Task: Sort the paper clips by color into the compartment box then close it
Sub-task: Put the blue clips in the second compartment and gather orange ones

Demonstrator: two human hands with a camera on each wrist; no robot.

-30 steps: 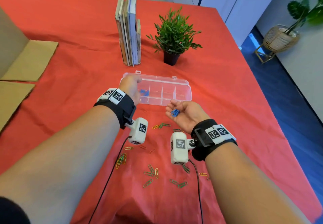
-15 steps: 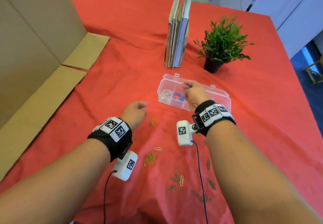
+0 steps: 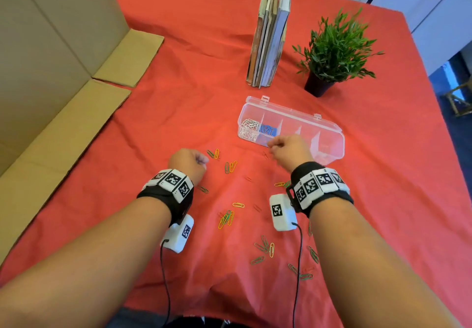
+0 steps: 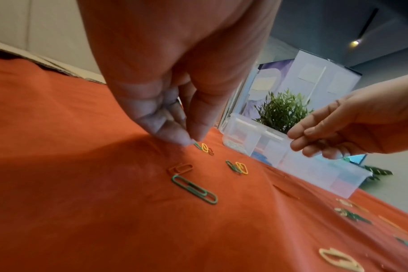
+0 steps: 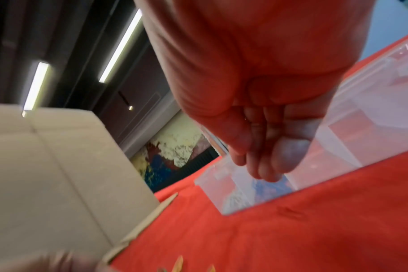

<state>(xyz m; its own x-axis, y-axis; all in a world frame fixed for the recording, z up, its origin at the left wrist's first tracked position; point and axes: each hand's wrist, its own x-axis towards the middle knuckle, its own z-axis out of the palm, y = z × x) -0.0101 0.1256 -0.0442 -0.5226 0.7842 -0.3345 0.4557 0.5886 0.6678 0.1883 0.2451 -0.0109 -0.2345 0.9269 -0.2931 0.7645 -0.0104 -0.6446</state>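
My left hand [image 3: 188, 161] is down at the red cloth [image 3: 178, 128], thumb and forefinger tips pinched together at a green clip [image 4: 197, 145] lying beside a yellow one; whether the clip is actually gripped, I cannot tell. My right hand [image 3: 290, 148] hangs over the near wall of the compartment box [image 3: 329, 146], fingers loosely curled, holding nothing. Box sits open, approx. centre of cloth, in front of the books [image 3: 270, 33] and potted plant [image 3: 334, 46]. Leftmost compartment: white clips [image 3: 249, 128]. Next compartment: blue clips [image 3: 267, 130]. Loose green, yellow and red clips lie scattered on cloth btwn and near both wrists, e.g. a mixed cluster [image 3: 226, 219]. Cardboard box [image 3: 51, 46] stands at far left.
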